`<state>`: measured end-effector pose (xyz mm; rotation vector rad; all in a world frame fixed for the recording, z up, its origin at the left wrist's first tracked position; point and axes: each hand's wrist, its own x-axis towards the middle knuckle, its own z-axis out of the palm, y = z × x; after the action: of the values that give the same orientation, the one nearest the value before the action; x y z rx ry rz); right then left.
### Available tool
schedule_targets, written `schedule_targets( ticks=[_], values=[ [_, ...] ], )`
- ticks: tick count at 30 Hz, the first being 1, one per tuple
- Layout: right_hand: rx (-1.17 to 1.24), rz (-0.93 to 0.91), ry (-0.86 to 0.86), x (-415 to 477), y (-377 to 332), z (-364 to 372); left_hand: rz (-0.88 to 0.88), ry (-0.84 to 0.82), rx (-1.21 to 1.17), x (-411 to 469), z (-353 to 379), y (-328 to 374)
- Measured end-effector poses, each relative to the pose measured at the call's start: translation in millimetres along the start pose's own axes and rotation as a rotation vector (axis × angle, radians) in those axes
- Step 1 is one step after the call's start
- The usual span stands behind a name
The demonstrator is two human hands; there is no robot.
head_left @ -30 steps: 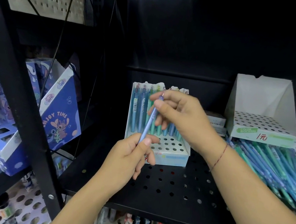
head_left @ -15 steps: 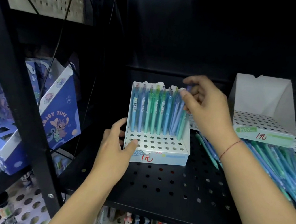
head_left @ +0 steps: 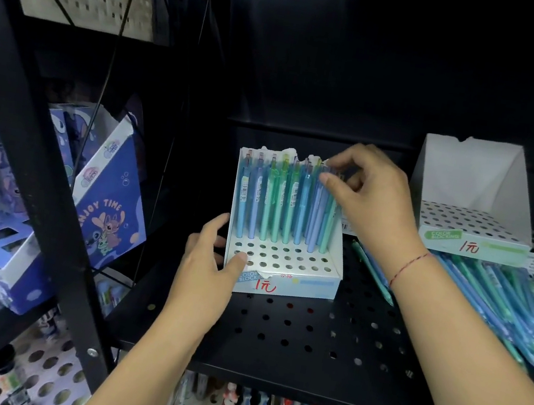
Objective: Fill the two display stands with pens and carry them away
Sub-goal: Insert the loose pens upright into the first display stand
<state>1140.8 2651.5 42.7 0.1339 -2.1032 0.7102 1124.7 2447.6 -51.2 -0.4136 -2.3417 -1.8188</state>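
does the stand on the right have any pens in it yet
No, the right display stand shows only empty holes, while loose pens lie on the shelf in front of it.

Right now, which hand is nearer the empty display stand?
Right. The right hand pinches a pen top in the part-filled stand, just left of the empty stand; the left hand holds that stand's far left corner.
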Motion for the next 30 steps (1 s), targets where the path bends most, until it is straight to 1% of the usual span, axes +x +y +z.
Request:
schedule_targets(
  ticks=[3,8,11,12,13,14,16,18,20,21,24,27,30],
  values=[
    [-0.025,0.033,0.0,2,4,0,0.0,0.002,0.008,0,0,-1],
    [0.048,0.086,-0.062,4,4,-5,-0.001,-0.003,0.017,0,0,0],
    [0.222,0.206,-0.17,7,3,-22,-0.012,-0.007,-0.003,2,-1,0],
    [0.296,0.261,-0.181,9,4,-33,-0.015,-0.009,-0.011,2,-2,0],
    [0.338,0.317,-0.183,10,8,-44,-0.015,-0.01,-0.016,2,-2,-1],
    [0.321,0.37,-0.194,11,13,-55,-0.014,-0.01,-0.02,2,-3,-1],
    [0.115,0.47,-0.301,6,29,-72,-0.012,-0.006,-0.032,3,-3,-3],
    [-0.136,0.558,-0.488,-6,46,-79,-0.006,-0.001,-0.041,4,-2,-4],
    [-0.296,0.62,-0.645,-17,58,-81,0.002,0.005,-0.042,4,-1,-5],
    [-0.36,0.636,-0.69,-22,62,-82,0.005,0.006,-0.044,4,-1,-6],
    [-0.58,0.626,-0.728,-26,69,-88,0.005,0.007,-0.053,5,-1,-8],
    [-0.649,0.657,-0.725,-31,67,-95,0.004,0.007,-0.054,6,-1,-9],
    [-0.69,0.657,-0.766,-36,64,-94,0.005,0.009,-0.053,7,-1,-9]
  ],
)
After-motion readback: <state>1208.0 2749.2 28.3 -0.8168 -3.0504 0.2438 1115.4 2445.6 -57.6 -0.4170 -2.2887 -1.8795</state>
